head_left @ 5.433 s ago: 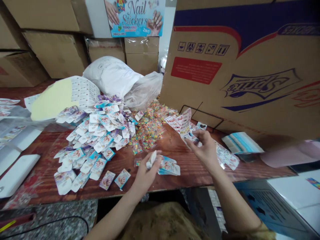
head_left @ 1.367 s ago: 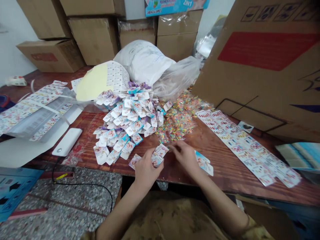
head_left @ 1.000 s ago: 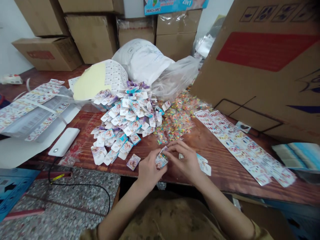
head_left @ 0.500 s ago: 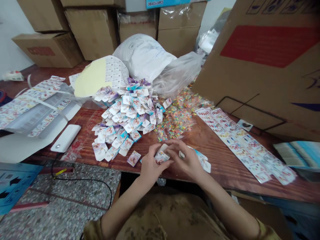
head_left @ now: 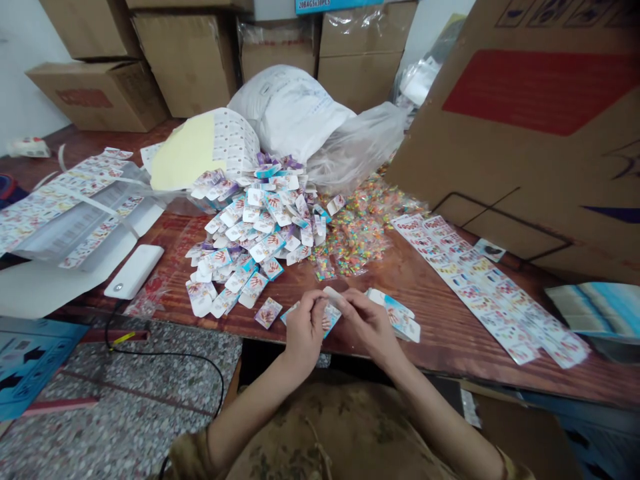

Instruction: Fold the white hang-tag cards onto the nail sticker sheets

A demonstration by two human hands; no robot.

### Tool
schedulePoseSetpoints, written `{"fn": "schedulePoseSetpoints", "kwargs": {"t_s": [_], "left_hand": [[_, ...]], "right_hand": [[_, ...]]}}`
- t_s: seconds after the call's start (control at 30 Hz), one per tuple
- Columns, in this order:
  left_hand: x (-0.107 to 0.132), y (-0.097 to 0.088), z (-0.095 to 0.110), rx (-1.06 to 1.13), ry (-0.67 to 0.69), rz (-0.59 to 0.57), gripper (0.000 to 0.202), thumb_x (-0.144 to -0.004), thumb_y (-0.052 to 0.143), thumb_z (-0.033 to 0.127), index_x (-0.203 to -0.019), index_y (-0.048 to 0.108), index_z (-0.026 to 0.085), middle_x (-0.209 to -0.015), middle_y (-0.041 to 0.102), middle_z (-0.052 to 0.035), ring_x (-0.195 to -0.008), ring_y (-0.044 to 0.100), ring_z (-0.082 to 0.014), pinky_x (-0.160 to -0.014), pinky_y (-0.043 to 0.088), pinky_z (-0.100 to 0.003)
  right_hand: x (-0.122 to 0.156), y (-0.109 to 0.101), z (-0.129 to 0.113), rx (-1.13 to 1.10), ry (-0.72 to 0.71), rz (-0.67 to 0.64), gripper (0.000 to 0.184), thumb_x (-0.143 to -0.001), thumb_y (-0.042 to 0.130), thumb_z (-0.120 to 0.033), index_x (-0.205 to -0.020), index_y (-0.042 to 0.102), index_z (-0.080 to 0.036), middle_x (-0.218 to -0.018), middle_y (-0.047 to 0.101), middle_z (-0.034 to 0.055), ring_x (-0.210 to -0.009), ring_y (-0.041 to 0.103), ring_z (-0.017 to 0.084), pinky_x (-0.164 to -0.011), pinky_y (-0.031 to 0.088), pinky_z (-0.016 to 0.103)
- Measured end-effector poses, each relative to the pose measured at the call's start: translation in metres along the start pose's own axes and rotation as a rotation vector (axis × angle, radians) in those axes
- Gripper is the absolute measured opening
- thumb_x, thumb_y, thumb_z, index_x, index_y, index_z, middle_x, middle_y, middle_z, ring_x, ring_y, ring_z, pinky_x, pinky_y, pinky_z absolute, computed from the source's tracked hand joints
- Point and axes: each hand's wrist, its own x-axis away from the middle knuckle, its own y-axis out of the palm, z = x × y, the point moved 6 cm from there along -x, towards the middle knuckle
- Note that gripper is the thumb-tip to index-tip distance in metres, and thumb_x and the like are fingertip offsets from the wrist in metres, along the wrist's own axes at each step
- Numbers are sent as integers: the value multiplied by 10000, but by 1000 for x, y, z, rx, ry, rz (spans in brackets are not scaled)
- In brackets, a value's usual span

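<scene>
Between my two hands is a small white cardboard box (head_left: 333,297), turned so that a pale narrow side faces up. My left hand (head_left: 304,328) pinches its left end, fingers closed. On the other end, the thumb and fingers of my right hand (head_left: 369,321) are closed. Under the hands lies a printed card box with blue edges (head_left: 330,320), partly covered by them. Beside my right hand are flat blue-and-white cartons (head_left: 400,316). A single purple-edged small box (head_left: 268,313) lies left of my left hand. Beyond it rises a pile of small printed boxes (head_left: 260,233).
Clear packets of colourful bits (head_left: 350,233) spread beside the pile. Printed sheets (head_left: 480,287) lie at right, below a large carton (head_left: 525,147). A white sack (head_left: 290,107) stands behind. At left are a white power bank (head_left: 134,271) with a cable and strapped sheets (head_left: 75,207).
The small box has been turned from its printed face to its narrow side. My fingers have closed in on its ends, uncovering more of the blue-edged box below.
</scene>
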Motion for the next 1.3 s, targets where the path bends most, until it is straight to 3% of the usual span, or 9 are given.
{"fn": "schedulePoseSetpoints", "kwargs": {"t_s": [0.1, 0.37, 0.6, 0.73, 0.83, 0.97, 1.07, 1.2, 1.3], "left_hand": [[3, -2, -1, 28, -12, 85, 166, -977, 380, 275, -1066, 489, 186, -899, 661, -53, -816, 662, -158, -723, 498, -259], [7, 1, -5, -42, 24, 50, 221, -991, 347, 266, -1186, 407, 180, -721, 593, 7, -638, 617, -139, -605, 442, -246], [7, 5, -8, -6, -56, 13, 217, -991, 364, 279, -1180, 418, 189, -719, 626, 3, -659, 643, -155, -627, 458, -259], [7, 2, -8, -41, -80, 41, 202, -981, 392, 278, -1158, 442, 195, -923, 677, -68, -837, 681, -193, -724, 488, -296], [9, 2, -7, -53, -96, 30, 211, -976, 407, 279, -1165, 451, 195, -959, 667, -80, -842, 671, -198, -724, 489, -304], [12, 11, -9, 56, -104, -56, 218, -979, 397, 272, -1180, 432, 195, -793, 618, -11, -705, 640, -162, -674, 477, -277], [13, 14, -13, 121, -163, -64, 194, -981, 395, 289, -1147, 441, 199, -830, 606, -12, -701, 625, -150, -672, 474, -269], [16, 15, -19, 110, -245, -30, 158, -975, 416, 286, -1091, 474, 196, -981, 617, -59, -877, 626, -175, -784, 480, -294], [21, 14, -17, 45, -205, 37, 164, -975, 395, 248, -1093, 491, 186, -1019, 621, -78, -957, 614, -192, -852, 460, -322]], "right_hand": [[1, -1, -19, 160, -169, 23, 177, -874, 632, -322, -871, 769, -211, -840, 690, 56, -780, 631, 169, -690, 506, 283], [-3, -10, 18, -64, 191, 58, 225, -704, 772, -385, -860, 790, -223, -770, 738, 31, -680, 641, 169, -666, 537, 305], [-2, -12, 19, -119, 209, 6, 188, -702, 785, -369, -826, 795, -227, -795, 733, 38, -721, 643, 174, -688, 531, 307], [-1, -11, 8, -22, 91, -96, 185, -773, 748, -360, -894, 794, -228, -818, 696, 37, -772, 624, 165, -724, 505, 300], [4, -10, 15, -55, 143, -175, 187, -799, 732, -356, -931, 792, -237, -878, 687, 44, -834, 623, 171, -779, 496, 312], [12, -19, 34, -202, 272, -97, 159, -741, 784, -371, -843, 798, -250, -849, 676, 31, -791, 620, 168, -726, 500, 298], [15, -23, 30, -83, 199, -114, 152, -789, 750, -349, -896, 798, -252, -869, 674, 36, -808, 609, 162, -732, 483, 285], [21, -17, 21, 24, 155, -209, 244, -855, 673, -395, -1027, 778, -257, -882, 672, 45, -804, 601, 165, -729, 490, 292], [30, -16, 26, -13, 242, -102, 300, -808, 711, -439, -1028, 780, -247, -820, 677, 48, -780, 593, 178, -727, 512, 310]]}}
